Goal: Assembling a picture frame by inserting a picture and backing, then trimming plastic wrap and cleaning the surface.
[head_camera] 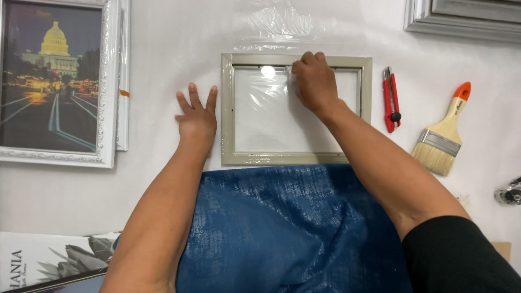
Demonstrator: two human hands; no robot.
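You are looking down at a white table (163,32). A small grey-green picture frame (227,108) is lying flat in the middle of it, just past the blue cloth (287,228) that is covering your lap side of the table. The frame is wrapped in thin clear plastic (266,103), and the light is shining off it.

Your left hand (196,116) is lying flat on the table with the fingers spread out. It is not holding anything. It is resting just beside the left side of the frame, and I cannot tell if it is touching it.

Your right hand (313,81) is reaching over the frame near the top edge. The fingers are curled down and are pinching the clear plastic there.

A red box cutter (391,100) is lying just to the right of the frame. A paintbrush (442,135) with a wooden handle and an orange tip is lying a little farther right, tilted.

On the far left, a big picture of a domed building at night (51,76) is sitting in a white fancy frame. A silver frame (461,21) is peeking in at the top right corner. A black and white picture of a flower (59,260) is showing at the bottom left. A small shiny metal thing (509,191) is sitting at the right edge, too cut off to tell what it is.
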